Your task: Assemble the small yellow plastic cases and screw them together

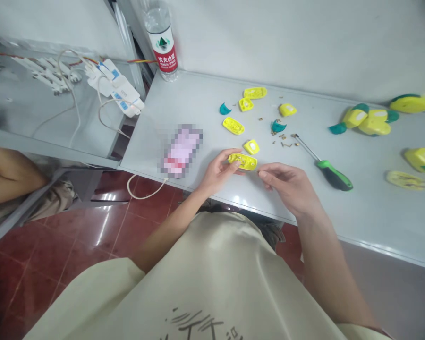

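Note:
My left hand grips a yellow plastic shell half, its hollow side facing up with small parts inside. Just right of that shell, my right hand has thumb and forefinger pinched together; whatever sits between them is too small to make out. Behind the held shell lies a yellow piece with a white patch. Another yellow shell half and teal curved pieces rest farther back. Small brass-coloured screws are scattered near a screwdriver with a green and black handle.
A blurred-out phone with a white cable lies to the left. A water bottle stands at the back corner by the wall. Yellow and teal assembled pieces sit at the right. Another person's arm shows at far left, near a power strip.

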The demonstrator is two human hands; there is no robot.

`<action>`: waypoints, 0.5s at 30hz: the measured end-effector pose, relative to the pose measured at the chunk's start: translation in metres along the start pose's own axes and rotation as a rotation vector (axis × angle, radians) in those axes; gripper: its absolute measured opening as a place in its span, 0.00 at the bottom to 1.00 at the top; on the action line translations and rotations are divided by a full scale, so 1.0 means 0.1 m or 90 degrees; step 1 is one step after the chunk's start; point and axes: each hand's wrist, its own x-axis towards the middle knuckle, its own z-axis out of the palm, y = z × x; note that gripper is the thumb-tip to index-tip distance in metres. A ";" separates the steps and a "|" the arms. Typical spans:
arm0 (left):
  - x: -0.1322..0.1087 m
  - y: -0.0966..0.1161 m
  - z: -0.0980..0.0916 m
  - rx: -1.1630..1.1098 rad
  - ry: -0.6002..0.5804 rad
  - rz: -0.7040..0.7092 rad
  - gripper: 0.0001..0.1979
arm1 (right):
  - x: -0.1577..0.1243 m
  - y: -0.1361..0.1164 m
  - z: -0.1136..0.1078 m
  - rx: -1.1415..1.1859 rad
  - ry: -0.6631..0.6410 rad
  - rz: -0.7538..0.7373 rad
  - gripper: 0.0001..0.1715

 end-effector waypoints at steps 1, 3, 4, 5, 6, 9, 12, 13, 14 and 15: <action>0.00 0.00 0.00 0.004 -0.001 -0.002 0.26 | 0.00 0.00 0.00 0.002 -0.003 -0.005 0.13; 0.00 0.00 0.00 0.012 -0.004 -0.002 0.26 | 0.00 0.00 0.00 0.003 -0.008 -0.013 0.12; 0.00 -0.01 0.00 0.015 -0.005 -0.002 0.26 | 0.00 0.00 0.00 0.001 -0.009 -0.016 0.12; 0.00 -0.01 0.00 0.015 -0.007 0.000 0.26 | 0.00 0.00 0.00 -0.003 -0.005 -0.018 0.12; 0.00 -0.01 0.00 0.014 -0.007 0.003 0.25 | 0.00 0.00 0.00 -0.009 0.002 -0.021 0.11; 0.00 -0.01 0.01 0.005 -0.006 0.009 0.24 | 0.00 0.00 -0.01 -0.039 0.025 -0.036 0.11; 0.00 -0.01 0.01 0.007 -0.011 0.006 0.24 | 0.01 -0.01 -0.02 -0.072 0.047 -0.042 0.13; -0.01 -0.01 0.01 0.014 -0.015 0.001 0.24 | 0.01 -0.01 -0.02 -0.082 0.055 -0.042 0.13; -0.01 0.00 0.00 0.021 -0.019 -0.005 0.24 | 0.02 -0.02 -0.02 -0.091 0.061 -0.042 0.13; -0.02 0.00 0.00 0.030 -0.022 -0.011 0.24 | 0.02 -0.02 -0.02 -0.103 0.066 -0.045 0.13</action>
